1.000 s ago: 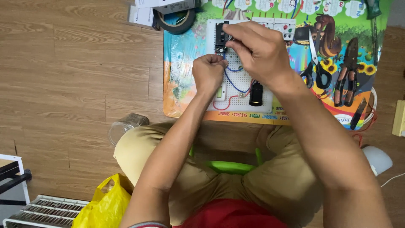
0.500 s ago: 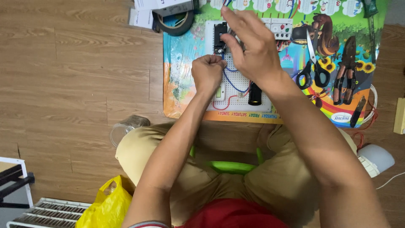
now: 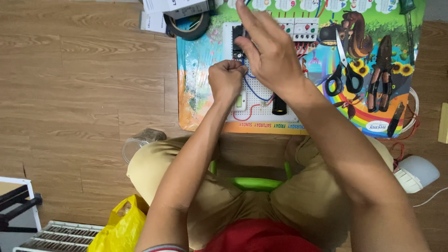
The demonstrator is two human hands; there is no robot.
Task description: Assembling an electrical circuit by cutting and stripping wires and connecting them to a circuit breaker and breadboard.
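The left hand (image 3: 227, 80) is curled tight, pinching a blue wire (image 3: 254, 91) on the white board (image 3: 261, 105). The right hand (image 3: 270, 53) floats above, fingers spread, holding nothing.

The white board (image 3: 261, 100) full of tiny holes lies flat on the bright picture mat, far from the person's knees; a blue wire (image 3: 254, 91) loops across its middle and a red wire (image 3: 247, 112) curls along its near edge; a small black tube (image 3: 279, 105) stands on its near right part; white switch blocks (image 3: 298, 29) sit in a row at its far edge; a black box (image 3: 237, 39) sits at its far left corner.
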